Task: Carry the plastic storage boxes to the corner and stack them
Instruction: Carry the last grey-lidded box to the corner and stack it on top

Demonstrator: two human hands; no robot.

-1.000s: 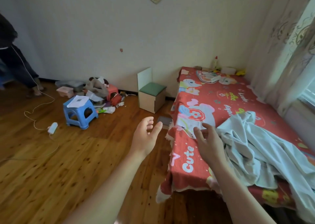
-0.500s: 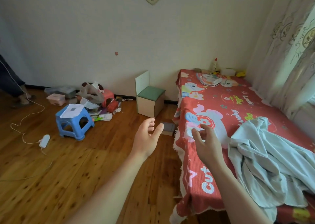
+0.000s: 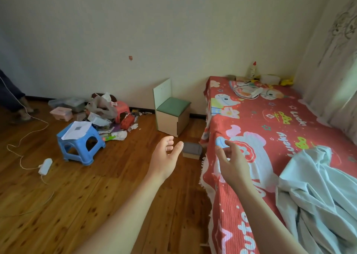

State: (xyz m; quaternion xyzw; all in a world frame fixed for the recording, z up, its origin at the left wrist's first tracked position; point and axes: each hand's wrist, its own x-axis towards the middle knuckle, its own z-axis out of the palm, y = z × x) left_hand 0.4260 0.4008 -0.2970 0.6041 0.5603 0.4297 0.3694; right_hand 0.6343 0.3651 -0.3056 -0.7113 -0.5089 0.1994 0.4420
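Note:
Two plastic storage boxes lie on the floor by the far wall at the left: a clear one with a grey lid [image 3: 67, 103] and a small pink one [image 3: 61, 113] in front of it. Both of my hands are raised in front of me and hold nothing. My left hand [image 3: 165, 160] hangs over the wooden floor with relaxed fingers. My right hand [image 3: 230, 162] hovers by the bed's corner, fingers loosely spread. The boxes are far from both hands.
A blue stool [image 3: 80, 141] with papers on it stands beside a clutter pile [image 3: 108, 116]. A small green-seated chair [image 3: 172, 110] and a grey box [image 3: 192, 149] sit near the red-covered bed [image 3: 270, 137]. A cable with adapter [image 3: 45, 165] trails on the floor. A person's leg [image 3: 11, 99] is at far left.
The view has shifted forward and to the left along the bed, so the clutter and boxes appear closer. Both hands stay raised and hold nothing.

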